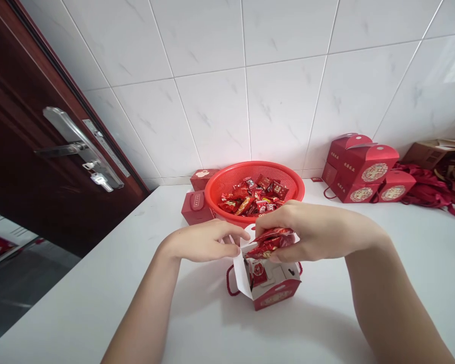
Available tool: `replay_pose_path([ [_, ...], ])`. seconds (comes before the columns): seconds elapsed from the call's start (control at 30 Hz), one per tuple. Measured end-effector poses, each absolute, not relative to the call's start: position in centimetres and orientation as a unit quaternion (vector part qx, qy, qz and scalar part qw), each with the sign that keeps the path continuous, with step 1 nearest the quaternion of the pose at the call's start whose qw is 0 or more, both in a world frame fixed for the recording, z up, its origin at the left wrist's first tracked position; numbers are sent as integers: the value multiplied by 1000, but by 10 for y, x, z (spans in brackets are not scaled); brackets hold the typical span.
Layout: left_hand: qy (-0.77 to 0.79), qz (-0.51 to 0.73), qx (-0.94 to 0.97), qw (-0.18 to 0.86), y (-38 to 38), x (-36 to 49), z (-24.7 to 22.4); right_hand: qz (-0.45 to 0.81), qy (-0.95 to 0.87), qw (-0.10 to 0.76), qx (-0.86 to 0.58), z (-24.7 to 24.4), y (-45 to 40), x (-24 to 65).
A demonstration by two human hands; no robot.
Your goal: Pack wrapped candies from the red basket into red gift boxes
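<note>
A small red gift box (278, 296) with a white inside stands with its top open on the white table (197, 323). Its dark red cord handle (231, 281) sticks out at the left side. My left hand (207, 241) is closed at the box's left flap, thumb and fingers on the white card. Above the opening, my right hand (311, 230) pinches red wrapped candies (269, 243) between thumb and fingers. A red packet (258, 273) lies inside the box. Just behind is a red plastic basket (220, 178) with many wrapped candies (246, 198) in it.
Two closed red boxes (195, 207) stand left of the basket. Several more red boxes (354, 167) are stacked at the right by the tiled wall (212, 116). Dark red cords and cloth (426, 187) lie beyond them. A dark door (34, 136) with keys in its lock is at the left.
</note>
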State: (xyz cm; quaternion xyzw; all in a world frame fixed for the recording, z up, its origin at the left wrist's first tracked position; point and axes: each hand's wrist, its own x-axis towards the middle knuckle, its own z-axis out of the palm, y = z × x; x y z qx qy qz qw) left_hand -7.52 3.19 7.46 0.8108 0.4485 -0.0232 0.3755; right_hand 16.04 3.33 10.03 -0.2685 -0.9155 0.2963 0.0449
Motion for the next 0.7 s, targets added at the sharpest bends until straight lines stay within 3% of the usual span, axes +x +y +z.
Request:
replay_pose_path([
  [0.2, 458, -36, 812, 360, 31, -75, 76, 303, -906, 29, -294, 98, 36, 159],
  [0.5, 449, -32, 811, 372, 31, -78, 75, 322, -884, 157, -299, 99, 33, 161],
  [0.7, 444, -35, 818, 363, 31, -79, 76, 329, -905, 147, -224, 96, 35, 159],
])
